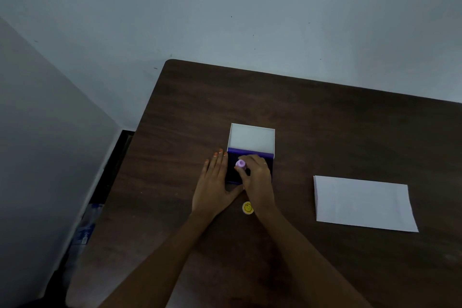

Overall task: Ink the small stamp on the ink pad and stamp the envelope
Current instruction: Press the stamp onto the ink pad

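Right hand point(257, 177) is gripping the small stamp point(241, 163) between thumb and fingers – lilac top facing the camera – and holding it down on the dark pad point(231, 170). Whether the stamp face is actually touching the ink is hidden by the fingers. Left hand point(215, 182) is lying flat and released, palm down on the worktop point(325, 120), fingers running along the pad's left edge and thumb reaching under its near edge, bracing it. The pad's white lid point(251, 138) is standing open behind it, hinged at the far side. A small yellow round cap point(247, 208) is sitting on the worktop just near of the pad, between the two wrists. The white envelope point(363, 204) is lying flat well to the right, apart from both hands – no mark showing on it. A plastic bottle point(85, 230) is showing on the floor off the worktop's left edge.
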Action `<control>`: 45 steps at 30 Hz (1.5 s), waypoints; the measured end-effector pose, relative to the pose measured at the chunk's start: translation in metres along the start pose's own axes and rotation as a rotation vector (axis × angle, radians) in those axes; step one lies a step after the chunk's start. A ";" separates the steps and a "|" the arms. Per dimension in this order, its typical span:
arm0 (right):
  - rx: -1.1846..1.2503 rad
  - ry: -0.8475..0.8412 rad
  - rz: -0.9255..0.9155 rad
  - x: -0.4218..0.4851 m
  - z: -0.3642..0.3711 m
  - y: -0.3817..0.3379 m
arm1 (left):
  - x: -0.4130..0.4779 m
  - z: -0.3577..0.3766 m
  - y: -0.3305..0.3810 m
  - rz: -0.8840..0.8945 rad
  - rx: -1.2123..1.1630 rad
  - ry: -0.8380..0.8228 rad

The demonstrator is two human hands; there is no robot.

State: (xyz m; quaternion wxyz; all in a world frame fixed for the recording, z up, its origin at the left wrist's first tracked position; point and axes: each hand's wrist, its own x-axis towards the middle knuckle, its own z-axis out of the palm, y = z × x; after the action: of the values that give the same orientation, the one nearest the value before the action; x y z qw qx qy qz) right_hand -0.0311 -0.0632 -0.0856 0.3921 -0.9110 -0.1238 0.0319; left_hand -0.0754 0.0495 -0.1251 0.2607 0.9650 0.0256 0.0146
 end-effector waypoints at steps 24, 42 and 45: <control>0.472 0.080 0.432 0.012 -0.035 -0.010 | 0.006 -0.018 0.006 -0.037 -0.103 -0.154; 1.719 -0.010 0.874 -0.016 -0.061 0.008 | -0.001 -0.028 0.029 -0.036 -0.393 0.133; 1.708 0.034 0.788 -0.021 -0.076 0.013 | -0.001 -0.025 0.053 0.062 -0.387 0.094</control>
State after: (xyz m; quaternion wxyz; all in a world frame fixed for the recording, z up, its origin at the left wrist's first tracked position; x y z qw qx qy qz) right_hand -0.0372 -0.1309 -0.0434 0.8903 -0.2914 0.2644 0.2290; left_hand -0.0754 0.0163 -0.0769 0.4392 0.8955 0.0048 0.0724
